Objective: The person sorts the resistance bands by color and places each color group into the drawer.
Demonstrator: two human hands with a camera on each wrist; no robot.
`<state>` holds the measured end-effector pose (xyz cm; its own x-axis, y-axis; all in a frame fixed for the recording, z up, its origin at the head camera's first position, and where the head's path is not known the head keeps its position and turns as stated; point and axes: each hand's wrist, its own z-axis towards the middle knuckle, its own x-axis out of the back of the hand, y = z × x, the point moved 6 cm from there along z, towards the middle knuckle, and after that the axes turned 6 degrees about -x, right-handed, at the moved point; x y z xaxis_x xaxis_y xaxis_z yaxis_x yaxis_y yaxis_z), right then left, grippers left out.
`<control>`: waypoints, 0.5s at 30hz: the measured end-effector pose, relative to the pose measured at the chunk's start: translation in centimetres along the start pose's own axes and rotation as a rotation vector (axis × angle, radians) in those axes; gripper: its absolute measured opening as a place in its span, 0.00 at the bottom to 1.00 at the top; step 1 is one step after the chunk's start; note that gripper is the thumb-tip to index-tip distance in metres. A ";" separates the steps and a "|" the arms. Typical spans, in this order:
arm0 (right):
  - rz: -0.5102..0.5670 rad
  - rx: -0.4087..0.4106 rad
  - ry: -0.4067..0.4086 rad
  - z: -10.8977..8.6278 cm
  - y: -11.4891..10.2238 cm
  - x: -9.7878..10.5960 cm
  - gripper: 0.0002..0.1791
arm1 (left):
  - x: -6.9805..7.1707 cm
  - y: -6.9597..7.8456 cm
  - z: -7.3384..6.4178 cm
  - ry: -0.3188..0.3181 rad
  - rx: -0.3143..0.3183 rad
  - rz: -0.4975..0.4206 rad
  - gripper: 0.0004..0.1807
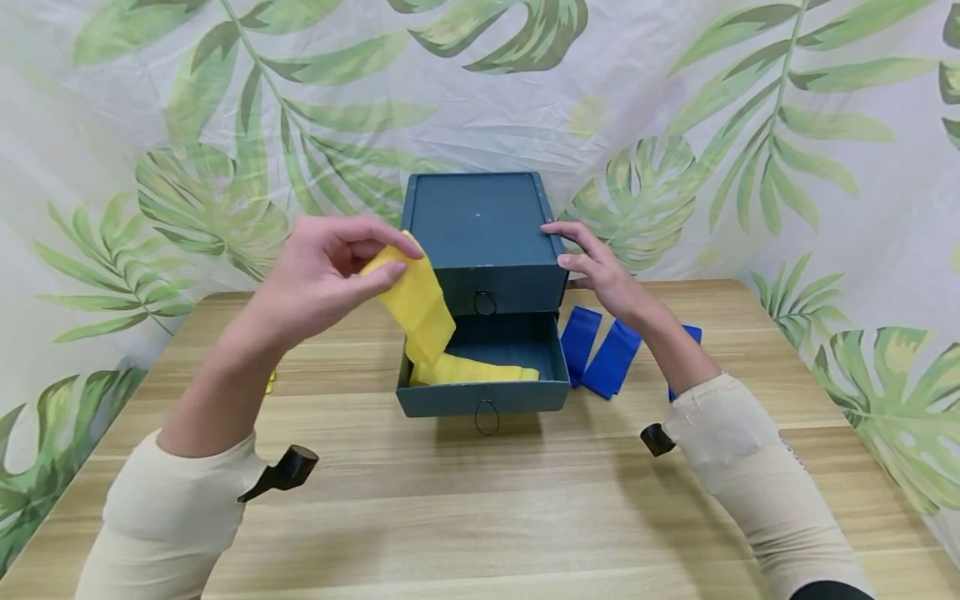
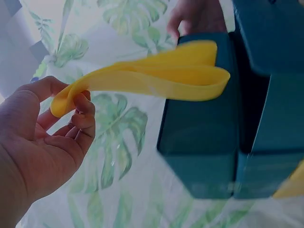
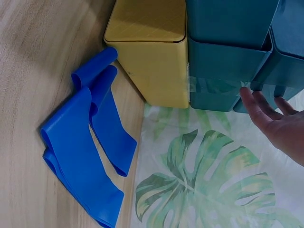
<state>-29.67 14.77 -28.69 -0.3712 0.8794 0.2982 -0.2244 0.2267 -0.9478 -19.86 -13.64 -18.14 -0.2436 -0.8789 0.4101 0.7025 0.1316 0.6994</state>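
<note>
The left hand (image 1: 318, 267) pinches a yellow band (image 1: 418, 300) between thumb and fingers, and this band hangs, folded, in front of the cabinet (image 1: 478, 221), over its pulled-out drawer (image 1: 442, 402). Inside the drawer lies a yellow strip (image 1: 480, 371) (whether the band touches it, I cannot tell). The right hand (image 1: 609, 279), well apart from the left one, rests with extended fingers on the right side of the cabinet. Some folded blue bands (image 1: 613, 358) lie on the table (image 1: 480, 517), just to the right of the cabinet.
</note>
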 end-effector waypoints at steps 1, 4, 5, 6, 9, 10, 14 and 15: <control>0.000 0.001 0.000 0.0 0.0 0.0 0.32 | -0.5 -0.1 0.2 -0.018 0.006 0.023 0.08; -0.002 0.003 0.000 0.0 0.0 0.0 0.32 | -1.9 -0.7 0.7 -0.065 0.018 0.057 0.08; -0.004 0.003 0.001 0.0 0.0 0.0 0.32 | -2.5 -0.9 0.8 -0.081 0.020 0.066 0.08; -0.008 0.003 0.002 0.0 0.0 0.0 0.32 | -3.0 -1.1 1.0 -0.095 0.021 0.076 0.07; -0.023 0.005 0.004 0.0 0.1 0.0 0.32 | -4.4 -1.6 1.3 -0.131 0.013 0.087 0.07; -0.029 0.005 0.005 0.0 0.1 0.0 0.32 | -4.9 -1.7 1.4 -0.140 0.010 0.088 0.07; -0.039 0.006 0.009 0.0 0.2 0.0 0.32 | -6.6 -1.9 2.0 -0.178 0.013 0.084 0.07; -0.040 0.005 0.011 0.0 0.2 0.0 0.32 | -7.0 -1.9 2.1 -0.186 0.013 0.082 0.08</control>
<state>-29.71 14.82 -28.87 -0.3524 0.8741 0.3344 -0.2436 0.2593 -0.9346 -20.91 -6.78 -21.16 -0.3062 -0.7649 0.5667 0.7165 0.2068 0.6662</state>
